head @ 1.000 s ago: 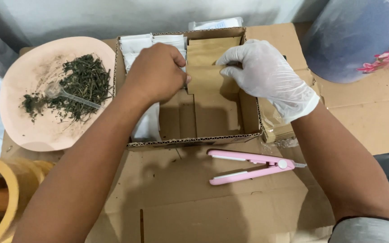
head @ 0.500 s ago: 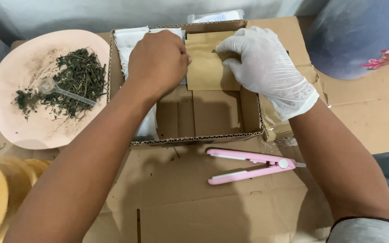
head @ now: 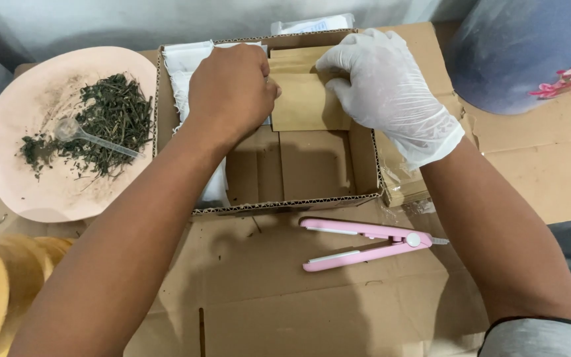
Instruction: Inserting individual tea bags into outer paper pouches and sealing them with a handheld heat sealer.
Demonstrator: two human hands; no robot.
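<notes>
Between my two hands, at the far end of the cardboard box (head: 365, 165), stands a stack of brown paper pouches (head: 305, 99), leaning against the back wall. My right hand (head: 384, 89), in a white glove, has its fingers curled over the top right edge of the front pouch, thumb in front, so it pinches the paper. My left hand (head: 231, 89), bare, is closed into a loose fist at the pouches' left edge; its fingertips are turned away from me, so I cannot tell whether it grips a pouch or only presses against it. Just left of that fist, inside the same box, white packets (head: 186, 66) stand in a row. Below the grip the box floor is bare cardboard. Nearer to me than the box, outside it, a pink clamp tool (head: 365, 241) lies with its two arms parted on flattened cardboard (head: 285, 304). Well left of my left hand sits a pale pink plate (head: 28, 178) with dried green leaves (head: 110, 122) and a clear plastic spoon (head: 90, 137) lying in them.
</notes>
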